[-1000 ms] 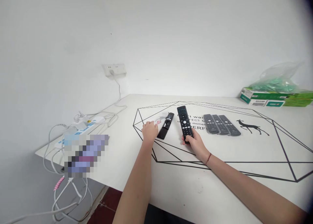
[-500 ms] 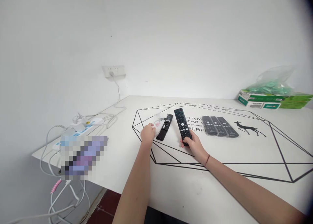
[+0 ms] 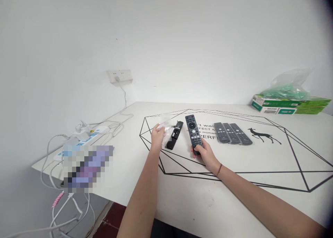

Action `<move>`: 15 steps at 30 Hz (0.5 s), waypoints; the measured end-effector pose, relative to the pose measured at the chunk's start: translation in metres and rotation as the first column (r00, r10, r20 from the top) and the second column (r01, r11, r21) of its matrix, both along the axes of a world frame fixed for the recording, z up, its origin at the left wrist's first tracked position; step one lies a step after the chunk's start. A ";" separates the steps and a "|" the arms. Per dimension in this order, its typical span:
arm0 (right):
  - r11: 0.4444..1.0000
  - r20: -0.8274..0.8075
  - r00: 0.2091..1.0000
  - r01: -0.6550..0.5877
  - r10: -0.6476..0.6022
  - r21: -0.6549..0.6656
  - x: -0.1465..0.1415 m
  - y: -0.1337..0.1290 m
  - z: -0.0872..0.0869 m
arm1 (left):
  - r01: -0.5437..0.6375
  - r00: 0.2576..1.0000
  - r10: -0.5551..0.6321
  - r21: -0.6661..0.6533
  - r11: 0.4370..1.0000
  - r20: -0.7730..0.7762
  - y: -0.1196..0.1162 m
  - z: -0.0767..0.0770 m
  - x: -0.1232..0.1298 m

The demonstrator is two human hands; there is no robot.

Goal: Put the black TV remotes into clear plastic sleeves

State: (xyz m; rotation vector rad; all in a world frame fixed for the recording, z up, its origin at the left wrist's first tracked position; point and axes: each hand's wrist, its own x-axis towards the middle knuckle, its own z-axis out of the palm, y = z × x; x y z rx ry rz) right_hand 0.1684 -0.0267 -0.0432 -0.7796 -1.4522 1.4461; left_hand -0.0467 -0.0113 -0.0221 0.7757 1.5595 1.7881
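My right hand (image 3: 204, 152) grips the lower end of a black remote control (image 3: 193, 129), its button face turned up and its thumb near the bottom keys. My left hand (image 3: 157, 138) has its fingers closed on a crumpled clear plastic bag (image 3: 167, 130). Between the hands, a second black remote (image 3: 174, 135) lies on the table beside the bag; its back seems to face up, with a recess showing in the middle. To the right of my right hand, three remotes in clear sleeves (image 3: 231, 133) lie overlapping.
The white table (image 3: 234, 158) has black printed lines and a deer. A power strip (image 3: 96, 135) with cables and a blurred-out flat object (image 3: 90, 167) occupy its left side. Green-and-white boxes (image 3: 275, 104) under a plastic bag (image 3: 288, 85) stand at the back right.
My left hand has shifted slightly up and the plastic bag has spread upward with it. The remote in my right hand has tilted a little, its face now looking lighter.
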 end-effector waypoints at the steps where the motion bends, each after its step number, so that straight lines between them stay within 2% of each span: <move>1: 1.000 0.025 1.000 0.003 -0.002 -0.004 0.000 -0.001 0.000 | 0.028 0.987 -0.039 0.072 0.997 0.156 0.001 0.001 0.002; 3: 1.000 0.103 0.995 0.008 -0.008 -0.001 -0.001 -0.002 -0.001 | 0.044 0.923 -0.115 0.195 0.980 0.368 0.003 0.003 0.006; 7: 0.998 0.261 0.965 -0.008 -0.008 0.060 -0.002 -0.006 0.000 | -0.018 0.790 -0.180 0.315 0.949 0.586 0.006 0.005 0.004; 15: 0.962 0.446 0.892 -0.061 -0.067 0.267 -0.002 -0.011 0.004 | -0.007 0.741 -0.266 0.403 0.915 0.617 0.007 0.010 0.003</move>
